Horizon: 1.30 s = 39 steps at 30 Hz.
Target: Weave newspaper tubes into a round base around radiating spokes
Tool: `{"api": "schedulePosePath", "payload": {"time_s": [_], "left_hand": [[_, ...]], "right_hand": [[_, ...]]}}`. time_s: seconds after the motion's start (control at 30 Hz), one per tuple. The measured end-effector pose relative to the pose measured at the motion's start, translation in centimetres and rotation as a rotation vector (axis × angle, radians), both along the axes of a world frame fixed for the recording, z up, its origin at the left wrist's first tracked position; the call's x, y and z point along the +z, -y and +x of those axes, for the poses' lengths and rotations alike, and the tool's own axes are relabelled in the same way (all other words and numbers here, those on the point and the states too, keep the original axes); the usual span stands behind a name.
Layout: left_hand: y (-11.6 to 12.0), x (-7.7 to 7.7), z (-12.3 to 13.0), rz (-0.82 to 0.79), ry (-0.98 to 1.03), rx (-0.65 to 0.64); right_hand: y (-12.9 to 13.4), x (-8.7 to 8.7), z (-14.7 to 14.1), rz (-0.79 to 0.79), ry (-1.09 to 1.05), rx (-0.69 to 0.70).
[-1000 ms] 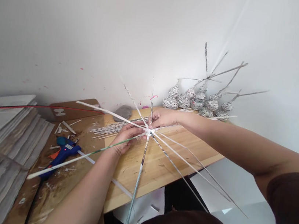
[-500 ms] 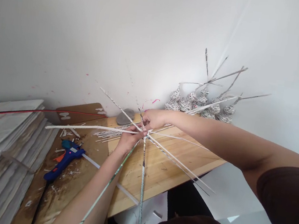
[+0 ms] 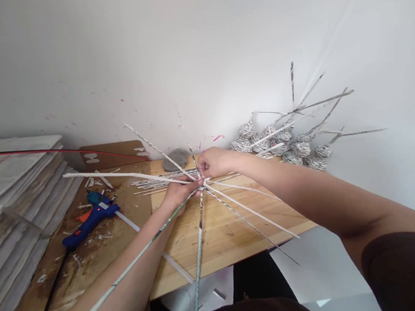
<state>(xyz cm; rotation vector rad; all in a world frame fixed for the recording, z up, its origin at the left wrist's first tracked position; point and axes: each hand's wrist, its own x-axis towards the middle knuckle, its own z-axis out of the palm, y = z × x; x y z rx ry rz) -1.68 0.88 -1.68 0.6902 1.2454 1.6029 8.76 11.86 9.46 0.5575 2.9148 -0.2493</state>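
Several rolled paper tubes (image 3: 199, 257) spread out like spokes from a crossing point above the wooden board. My left hand (image 3: 180, 192) pinches them at that centre, thumb on top. My right hand (image 3: 212, 162) is closed just beyond the centre, its fingertips at a tube that points away toward the wall. The fingers of my right hand partly hide what they grip. Long white tubes reach left over the work surface, and others fan out to the right and toward my lap.
A blue glue gun (image 3: 92, 221) lies left on stained cardboard (image 3: 42, 256) with paper scraps. Stacked newspaper (image 3: 9, 220) stands at far left. Loose tubes (image 3: 165, 179) and a grey stone-like lump (image 3: 176, 160) lie on the wooden board (image 3: 234, 241). Woven paper gourd shapes (image 3: 245, 135) stand against the wall.
The tubes on the right have spread apart and swung slightly, and the near-left tube's end has come into view. My right hand has shifted a little; both hands stay at the centre.
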Motion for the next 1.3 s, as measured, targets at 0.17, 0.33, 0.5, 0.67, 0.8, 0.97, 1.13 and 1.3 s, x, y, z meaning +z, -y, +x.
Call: {"api": "schedulePosePath", "payload": {"time_s": [0.17,0.33,0.5,0.67,0.8,0.97,1.13,1.3], "left_hand": [[-0.1,0.3,0.2,-0.040,0.016,0.040],[-0.2,0.3,0.3,-0.027,0.058,0.072],[-0.3,0.0,0.2,-0.021,0.072,0.127],[-0.4,0.0,0.3,-0.025,0.062,0.153],[-0.4,-0.3,0.0,-0.026,-0.001,0.123],[-0.4,-0.9,-0.1,-0.041,-0.141,0.085],[-0.5,-1.1,0.2,-0.027,-0.114,0.124],[-0.5,-0.7,0.1,-0.054,0.030,0.107]], "right_hand": [[0.6,-0.2,0.1,0.088,-0.042,0.089],[0.4,-0.6,0.2,0.072,-0.092,0.096],[0.7,-0.3,0.4,0.040,-0.050,0.040],[1.1,0.1,0.6,0.065,-0.051,0.031],[2.0,0.5,0.7,0.098,0.009,-0.018],[3.6,1.0,0.9,0.207,0.033,-0.084],[4.0,0.4,1.0,0.205,0.030,-0.138],[3.8,-0.5,1.1,0.185,0.010,-0.176]]}}
